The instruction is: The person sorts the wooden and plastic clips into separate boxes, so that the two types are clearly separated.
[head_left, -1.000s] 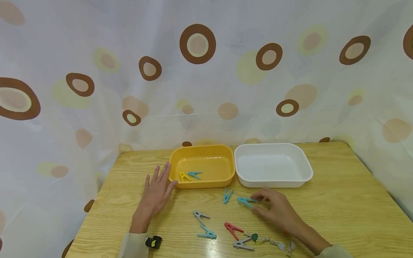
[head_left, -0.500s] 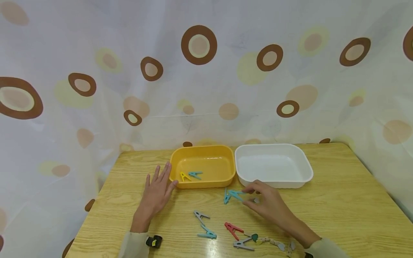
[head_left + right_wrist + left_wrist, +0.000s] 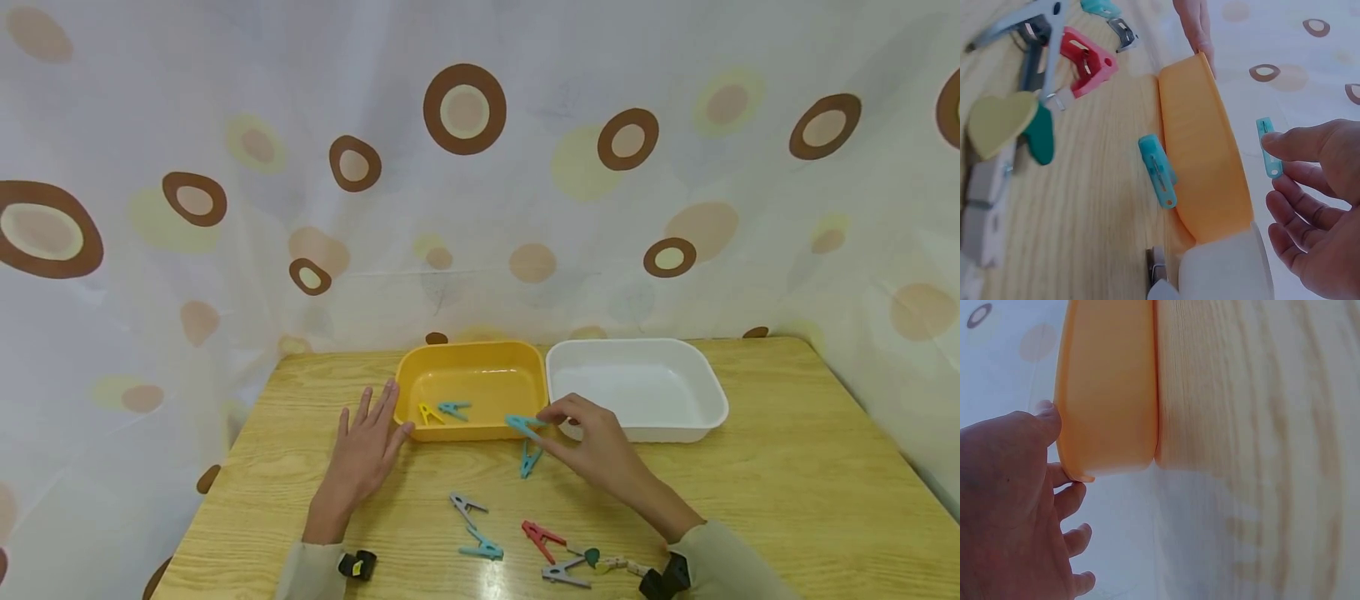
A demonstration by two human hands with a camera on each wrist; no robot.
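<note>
My right hand (image 3: 596, 450) pinches a light-blue clothespin (image 3: 522, 425) between thumb and fingers, at the front right of the yellow basin (image 3: 487, 379). In the right wrist view that clothespin (image 3: 1268, 147) is held off the table. Inside the basin lie a yellow clothespin (image 3: 429, 412) and another blue clothespin (image 3: 453, 408). My left hand (image 3: 360, 454) touches the basin's left end, its fingers spread. In the left wrist view, thumb and fingertips meet the basin's rim (image 3: 1063, 434). Just below the right hand's clothespin, one more blue clothespin (image 3: 529, 460) lies on the table.
A white basin (image 3: 637, 387) stands against the yellow one's right side. Nearer me lie a grey clothespin (image 3: 467, 504), a blue one (image 3: 483, 546), a red one (image 3: 542, 537), another grey one (image 3: 564, 573), and small wooden pegs, one with a green heart (image 3: 592, 557).
My right hand has carried the blue clothespin left and away from me, from in front of the white basin to the yellow basin's front right. The left hand has stayed put.
</note>
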